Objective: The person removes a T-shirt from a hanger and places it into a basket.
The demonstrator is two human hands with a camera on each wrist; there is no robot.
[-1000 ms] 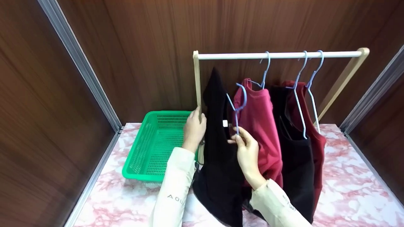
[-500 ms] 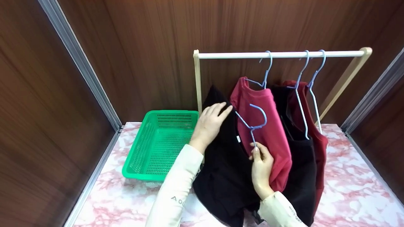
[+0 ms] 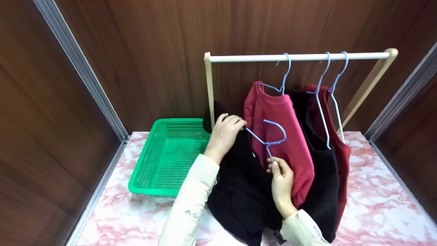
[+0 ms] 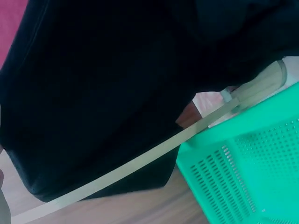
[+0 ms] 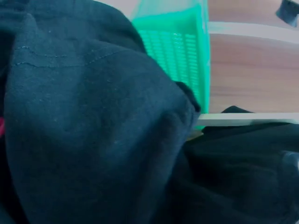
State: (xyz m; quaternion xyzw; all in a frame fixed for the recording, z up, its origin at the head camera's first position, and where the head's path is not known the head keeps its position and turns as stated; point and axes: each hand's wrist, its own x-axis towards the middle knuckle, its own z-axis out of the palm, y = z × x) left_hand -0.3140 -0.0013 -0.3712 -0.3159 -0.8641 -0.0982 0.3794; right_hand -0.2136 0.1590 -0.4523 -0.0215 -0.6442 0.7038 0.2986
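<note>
A blue wire hanger is off the rail, its hook up and tilted, partly inside a black top. My right hand pinches the hanger's right arm between thumb and fingers. My left hand grips the top's shoulder at the hanger's left end, fingers bent over the cloth. Part of the top hangs behind the rack's left post. Dark cloth fills much of the left wrist view. In the right wrist view, black cloth hides the hand.
A rack's white rail carries a pink-red top, a black garment and a dark red garment on hangers. A green basket stands left of the rack's wooden post, on a marbled tabletop.
My left hand has moved from the rack post right onto the black top's shoulder, which has folded down from its upright peak. My right hand and the hanger have shifted right and lower.
</note>
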